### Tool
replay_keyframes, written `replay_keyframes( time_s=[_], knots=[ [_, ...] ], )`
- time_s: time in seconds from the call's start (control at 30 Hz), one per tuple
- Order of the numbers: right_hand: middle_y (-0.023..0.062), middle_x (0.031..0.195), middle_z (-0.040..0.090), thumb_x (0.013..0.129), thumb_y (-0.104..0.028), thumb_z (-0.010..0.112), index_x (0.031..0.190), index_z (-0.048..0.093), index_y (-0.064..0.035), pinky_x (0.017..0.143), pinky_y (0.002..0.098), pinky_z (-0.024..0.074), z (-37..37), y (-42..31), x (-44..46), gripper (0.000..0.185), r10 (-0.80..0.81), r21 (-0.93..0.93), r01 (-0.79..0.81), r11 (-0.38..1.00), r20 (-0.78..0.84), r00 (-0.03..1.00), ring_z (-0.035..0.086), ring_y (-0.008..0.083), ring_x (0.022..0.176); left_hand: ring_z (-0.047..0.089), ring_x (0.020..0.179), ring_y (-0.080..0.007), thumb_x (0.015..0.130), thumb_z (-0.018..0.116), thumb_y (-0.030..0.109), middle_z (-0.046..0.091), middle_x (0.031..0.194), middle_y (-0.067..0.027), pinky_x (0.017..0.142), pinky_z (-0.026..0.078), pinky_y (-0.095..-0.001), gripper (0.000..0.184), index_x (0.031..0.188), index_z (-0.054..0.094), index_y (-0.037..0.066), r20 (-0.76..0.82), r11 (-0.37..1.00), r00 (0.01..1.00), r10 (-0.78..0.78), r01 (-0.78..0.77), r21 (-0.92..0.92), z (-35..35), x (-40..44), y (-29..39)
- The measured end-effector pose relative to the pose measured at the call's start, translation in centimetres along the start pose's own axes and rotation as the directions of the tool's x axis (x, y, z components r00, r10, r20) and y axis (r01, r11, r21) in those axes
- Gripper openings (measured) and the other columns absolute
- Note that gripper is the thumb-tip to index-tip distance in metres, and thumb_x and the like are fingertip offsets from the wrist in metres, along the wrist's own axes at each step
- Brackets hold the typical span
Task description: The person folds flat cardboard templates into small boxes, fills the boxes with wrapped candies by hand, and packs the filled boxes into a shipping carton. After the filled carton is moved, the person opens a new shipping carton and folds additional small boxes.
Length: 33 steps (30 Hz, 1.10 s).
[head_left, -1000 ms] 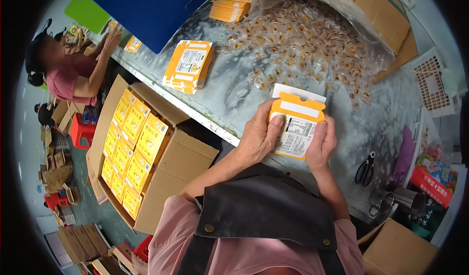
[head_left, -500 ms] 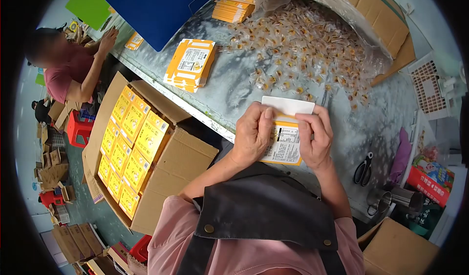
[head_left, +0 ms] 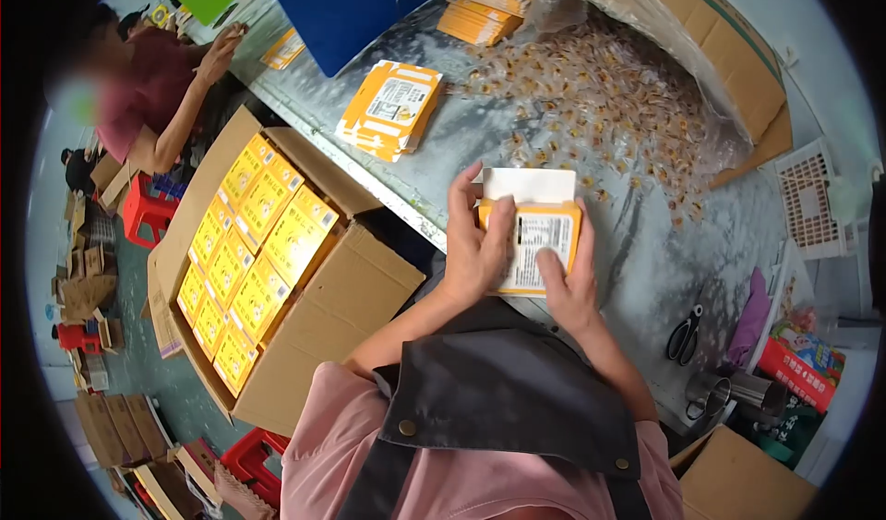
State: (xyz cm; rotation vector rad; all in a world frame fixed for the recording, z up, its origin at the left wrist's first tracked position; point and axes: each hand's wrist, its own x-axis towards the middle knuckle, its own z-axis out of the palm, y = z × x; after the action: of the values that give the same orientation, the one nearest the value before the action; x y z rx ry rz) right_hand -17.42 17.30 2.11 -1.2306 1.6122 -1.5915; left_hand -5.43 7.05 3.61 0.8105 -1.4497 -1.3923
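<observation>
Between my two hands is a small yellow and white carton, its printed label facing up and a white end flap raised at the far end. My left hand grips its left side, thumb on the front near the top. On the right edge, my right hand holds it with the thumb pressed on the label. Just beyond lies a spread of small clear-wrapped pieces. A stack of flat yellow cartons lies on the table to the upper left.
An open cardboard box packed with yellow cartons stands at the left. Black scissors and metal cups are at the right. A blue panel stands at the back. Another person works at the far left.
The carton now shows a thicker, boxlike shape, with its white flap standing at the far end. My fingers have moved from that flap down to the sides.
</observation>
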Motion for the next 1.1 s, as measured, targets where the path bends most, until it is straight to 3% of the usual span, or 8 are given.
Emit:
replay_keyframes(
  time_s=[0.2, 0.3, 0.4, 0.47, 0.57, 0.7, 0.87, 1.1],
  knots=[
    [0.0113, 0.112, 0.064, 0.097, -0.014, 0.056, 0.127, 0.049, 0.0060, 0.084, 0.0284, 0.0489, 1.0, 0.1, 1.9, 0.037, 0.234, 0.253, -0.252, 0.934, 0.100, 0.967, 0.061, 0.0134, 0.095, 0.053, 0.096, -0.0179, 0.103, 0.043, 0.035, 0.051, 0.115, -0.0159, 0.084, 0.045, -0.0302, 0.063, 0.147, 0.018, 0.000, -0.004, 0.998, 0.999, -0.038, 0.038, 0.046, -3.2, 0.2, -1.4],
    [0.0155, 0.113, 0.063, 0.090, -0.006, 0.063, 0.125, 0.049, 0.0053, 0.083, 0.0326, 0.0502, 3.3, -0.5, 2.6, 0.040, -0.179, -0.195, 0.184, 0.963, 0.042, 0.983, 0.062, 0.0210, 0.094, 0.052, 0.110, -0.0211, 0.103, 0.037, 0.044, 0.049, 0.125, -0.0159, 0.095, 0.043, -0.0340, 0.068, 0.149, 0.014, -0.001, -0.054, 0.976, 0.975, -0.218, 0.217, -0.022, -6.7, 0.7, 0.5],
    [0.0186, 0.117, 0.061, 0.079, -0.001, 0.069, 0.124, 0.051, 0.0020, 0.086, 0.0392, 0.0502, 4.7, -3.1, 4.2, 0.049, -0.547, -0.543, 0.639, 0.545, 0.348, 0.761, 0.061, 0.0319, 0.098, 0.056, 0.110, -0.0255, 0.100, 0.033, 0.057, 0.052, 0.126, -0.0177, 0.090, 0.049, -0.0399, 0.079, 0.151, 0.009, 0.002, 0.274, 0.683, 0.830, -0.485, 0.556, -0.475, -11.8, 0.5, -0.6],
    [0.0181, 0.122, 0.058, 0.077, -0.003, 0.067, 0.121, 0.053, -0.0017, 0.089, 0.0436, 0.0484, 6.8, -2.9, 4.9, 0.046, -0.624, -0.520, 0.764, 0.382, 0.465, 0.628, 0.058, 0.0355, 0.105, 0.058, 0.111, -0.0216, 0.098, 0.036, 0.059, 0.056, 0.123, -0.0119, 0.089, 0.049, -0.0363, 0.078, 0.150, 0.016, 0.005, 0.259, 0.651, 0.874, -0.412, 0.481, -0.587, -12.7, -0.9, 0.5],
    [0.0183, 0.126, 0.056, 0.085, -0.007, 0.058, 0.119, 0.055, -0.0025, 0.093, 0.0442, 0.0468, 10.8, -2.6, 4.7, 0.034, -0.637, -0.458, 0.867, 0.197, 0.613, 0.468, 0.055, 0.0344, 0.112, 0.058, 0.106, -0.0137, 0.097, 0.058, 0.030, 0.058, 0.119, -0.0057, 0.087, 0.051, -0.0328, 0.053, 0.138, 0.038, 0.005, 0.012, 0.811, 0.952, -0.306, 0.267, -0.521, -13.6, -2.6, 0.0],
    [0.0203, 0.128, 0.053, 0.085, -0.008, 0.062, 0.118, 0.055, -0.0012, 0.097, 0.0459, 0.0444, 15.9, -3.8, 4.2, 0.034, -0.568, -0.317, 0.909, 0.270, 0.710, 0.416, 0.052, 0.0360, 0.118, 0.063, 0.094, -0.0164, 0.091, 0.064, 0.012, 0.063, 0.110, -0.0084, 0.077, 0.054, -0.0300, 0.044, 0.130, 0.047, 0.001, -0.195, 0.840, 0.921, -0.337, 0.201, -0.503, -17.7, -3.6, -0.6],
    [0.0216, 0.123, 0.055, 0.079, 0.000, 0.068, 0.117, 0.055, 0.0026, 0.099, 0.0467, 0.0421, 17.9, -5.4, 5.6, 0.040, -0.531, -0.233, 0.770, 0.594, 0.606, 0.593, 0.052, 0.0400, 0.114, 0.061, 0.087, -0.0129, 0.087, 0.069, 0.017, 0.063, 0.099, -0.0063, 0.073, 0.051, -0.0270, 0.040, 0.121, 0.054, 0.003, -0.552, 0.874, 0.766, -0.331, 0.028, -0.485, -28.1, -6.0, 2.0],
    [0.0200, 0.118, 0.058, 0.086, 0.003, 0.058, 0.117, 0.055, 0.0038, 0.096, 0.0417, 0.0432, 17.9, -2.7, 5.7, 0.031, -0.318, -0.297, 0.557, 0.775, 0.579, 0.751, 0.056, 0.0365, 0.109, 0.066, 0.090, -0.0200, 0.090, 0.065, 0.013, 0.065, 0.104, -0.0111, 0.069, 0.055, -0.0318, 0.030, 0.114, 0.059, -0.003, -0.946, 0.951, 0.319, -0.055, -0.272, -0.147, -48.7, -11.6, 2.2]
  ],
)
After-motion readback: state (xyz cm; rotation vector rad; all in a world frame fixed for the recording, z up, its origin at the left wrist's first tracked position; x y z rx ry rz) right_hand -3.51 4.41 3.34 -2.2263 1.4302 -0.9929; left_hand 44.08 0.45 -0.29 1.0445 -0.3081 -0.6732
